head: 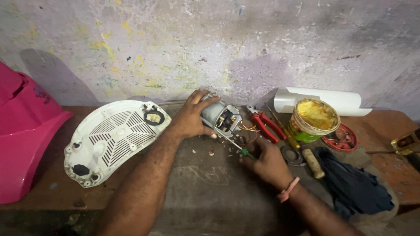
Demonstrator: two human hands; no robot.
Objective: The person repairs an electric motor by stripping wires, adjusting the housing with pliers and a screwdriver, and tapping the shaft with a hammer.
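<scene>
At centre frame the left hand (191,116) wraps around the motor (220,117), pressing it to the bench (197,183). The right hand (267,164) pinches a screwdriver (234,144), its tip at the motor's open end. A slip could drive the tip into the loose wires (248,129), or roll the motor against the pliers (266,125) just right of it.

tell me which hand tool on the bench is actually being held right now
The green-handled screwdriver, gripped in the right hand with its tip at the motor. The red-handled pliers and the wooden-handled tool lie untouched.
</scene>
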